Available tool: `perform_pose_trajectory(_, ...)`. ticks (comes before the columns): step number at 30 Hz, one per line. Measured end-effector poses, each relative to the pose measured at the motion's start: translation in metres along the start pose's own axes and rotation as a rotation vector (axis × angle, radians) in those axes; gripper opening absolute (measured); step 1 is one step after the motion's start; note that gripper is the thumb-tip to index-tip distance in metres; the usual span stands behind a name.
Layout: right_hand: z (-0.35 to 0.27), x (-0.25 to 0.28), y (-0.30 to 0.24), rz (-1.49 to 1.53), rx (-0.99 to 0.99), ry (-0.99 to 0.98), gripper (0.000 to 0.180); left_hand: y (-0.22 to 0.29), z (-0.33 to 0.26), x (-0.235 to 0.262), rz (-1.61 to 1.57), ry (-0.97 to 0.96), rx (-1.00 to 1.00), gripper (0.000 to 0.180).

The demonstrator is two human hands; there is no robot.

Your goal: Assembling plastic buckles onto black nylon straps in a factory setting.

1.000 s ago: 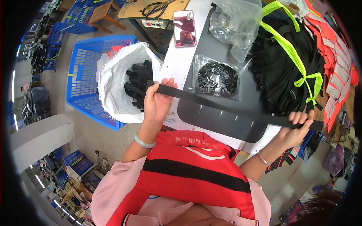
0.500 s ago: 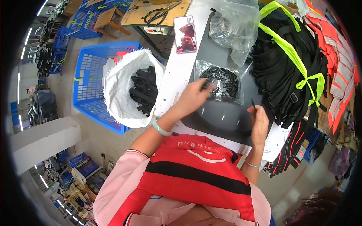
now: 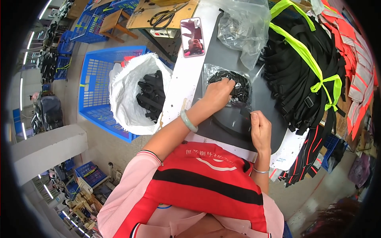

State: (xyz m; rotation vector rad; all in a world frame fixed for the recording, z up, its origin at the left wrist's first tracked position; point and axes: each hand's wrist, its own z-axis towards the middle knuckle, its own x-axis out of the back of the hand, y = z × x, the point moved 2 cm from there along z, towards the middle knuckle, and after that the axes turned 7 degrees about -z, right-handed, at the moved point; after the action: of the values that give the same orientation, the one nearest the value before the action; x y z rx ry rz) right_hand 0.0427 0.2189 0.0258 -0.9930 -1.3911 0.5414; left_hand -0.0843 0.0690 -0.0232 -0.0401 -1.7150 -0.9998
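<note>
My left hand (image 3: 218, 95) reaches over a clear plastic bag (image 3: 208, 72) lying on the dark grey mat. Its fingers are closed together among small black plastic pieces (image 3: 241, 92) in the bag; what they pinch is hidden. To the right, my right hand (image 3: 260, 129) has thumb and fingers pressed together on the end of a black webbing strap (image 3: 245, 114). The rest of this strap seems to curve down over the dark mat (image 3: 276, 123), hard to tell from it. Beside the mat on the right lies a big bundle of black straps (image 3: 303, 67).
Left of the white table, a blue crate (image 3: 93, 83) holds a white sack (image 3: 121, 101) with black straps inside. A phone (image 3: 192, 37) lies at the table's left edge. Crumpled clear plastic (image 3: 242, 31) lies beyond the bag. Scissors (image 3: 163, 18) rest on a wooden table. Neon-yellow ties (image 3: 317, 86) bind the bundle.
My left hand has come down onto the black pieces in the bag; the dark thing it held is out of sight. My right hand has moved left, toward the bag, with the strap.
</note>
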Motion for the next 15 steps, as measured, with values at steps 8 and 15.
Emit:
perform_pose_trajectory(8,0.001,-0.001,-0.003,-0.003,-0.013,-0.009,0.029,0.011,0.013,0.001,-0.051,-0.044,0.008,0.028)
perform_pose_trajectory(15,0.001,-0.003,0.001,0.003,-0.029,-0.006,0.027,0.003,0.011,-0.002,-0.134,-0.012,0.043,0.027)
